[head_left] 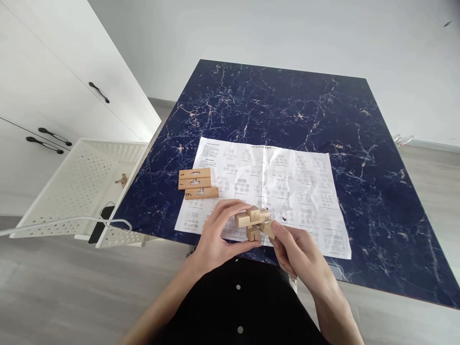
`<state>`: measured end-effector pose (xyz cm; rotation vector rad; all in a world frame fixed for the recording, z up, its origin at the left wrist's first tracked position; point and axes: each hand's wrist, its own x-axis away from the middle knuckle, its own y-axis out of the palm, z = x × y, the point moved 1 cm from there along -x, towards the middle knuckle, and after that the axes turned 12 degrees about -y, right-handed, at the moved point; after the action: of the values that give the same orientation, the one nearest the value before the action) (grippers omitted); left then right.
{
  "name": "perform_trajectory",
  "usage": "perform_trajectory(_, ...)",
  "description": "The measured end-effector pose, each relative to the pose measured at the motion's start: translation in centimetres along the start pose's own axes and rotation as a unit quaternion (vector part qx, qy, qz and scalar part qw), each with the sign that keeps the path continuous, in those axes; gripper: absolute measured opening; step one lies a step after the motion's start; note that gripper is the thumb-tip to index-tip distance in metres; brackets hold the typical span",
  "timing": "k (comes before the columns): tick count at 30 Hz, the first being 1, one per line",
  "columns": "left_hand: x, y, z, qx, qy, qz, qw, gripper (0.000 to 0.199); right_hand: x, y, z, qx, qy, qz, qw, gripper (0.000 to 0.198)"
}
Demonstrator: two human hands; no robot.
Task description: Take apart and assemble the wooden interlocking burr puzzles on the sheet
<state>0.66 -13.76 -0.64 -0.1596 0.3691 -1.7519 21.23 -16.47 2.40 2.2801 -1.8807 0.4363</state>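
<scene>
Several notched wooden blocks, partly joined into a wooden burr puzzle (243, 219), are held above the sheet near the table's front edge. My left hand (215, 237) grips the puzzle from the left, fingers on top and thumb underneath. Between the thumb and fingers of my right hand (298, 249) is a wooden puzzle piece (268, 230), its end against the right side of the joined blocks. How deep it sits among them is hidden. Three flat wooden slabs (194, 182) with cut-out slots and numbers lie side by side left of my hands.
A creased instruction sheet (302, 191) printed with small diagrams lies under my hands on the dark blue marbled table (273, 105). Left of the table stand a white perforated bin (68, 182), with a small wooden piece (122, 180) in it, and a white cabinet (72, 57).
</scene>
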Motion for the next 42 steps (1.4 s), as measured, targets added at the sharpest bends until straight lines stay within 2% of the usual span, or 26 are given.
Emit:
perform_trajectory(2, 0.0, 0.1, 0.0, 0.012, -0.004, -0.029, 1.000, 0.067, 0.0, 0.2, 0.0, 0.007, -0.002, 0.003, 1.000, 0.070)
perform_trajectory(6, 0.2, 0.2, 0.1, 0.005, -0.056, -0.077, 0.995, 0.068, 0.0, 0.3, 0.6, 0.031, -0.011, 0.013, 0.999, 0.072)
perform_trajectory(16, 0.0, 0.1, 0.2, 0.014, -0.107, -0.106, 0.989, 0.071, 0.1, 0.5, 0.8, 0.123, -0.040, 0.050, 0.990, 0.069)
perform_trajectory(22, -0.1, 0.2, 0.2, 0.028, -0.120, -0.098, 0.988, 0.070, 0.0, 0.8, 0.3, 0.237, -0.141, 0.062, 0.959, 0.061)
perform_trajectory(26, -0.1, 0.2, 0.3, 0.027, -0.119, -0.093, 0.988, 0.071, -0.1, 0.8, 0.6, 0.297, -0.185, 0.071, 0.934, 0.055)
perform_trajectory(33, -0.1, 0.3, 0.7, -0.005, -0.132, -0.112, 0.985, 0.066, -0.1, 1.0, 1.3, 0.342, -0.258, 0.056, 0.902, 0.048)
perform_trajectory(37, 0.0, 0.4, 0.6, -0.002, -0.126, -0.111, 0.986, 0.064, 0.0, 1.1, 1.2, 0.325, -0.265, 0.052, 0.906, 0.046)
perform_trajectory(40, 0.1, 0.3, 0.5, 0.013, -0.126, -0.099, 0.987, 0.067, 0.2, 0.7, 1.2, 0.289, -0.264, 0.030, 0.920, 0.046)
perform_trajectory(42, 0.1, 0.1, 0.5, 0.046, -0.139, -0.089, 0.985, 0.071, 0.4, 0.3, 1.2, 0.264, -0.259, 0.040, 0.928, 0.045)
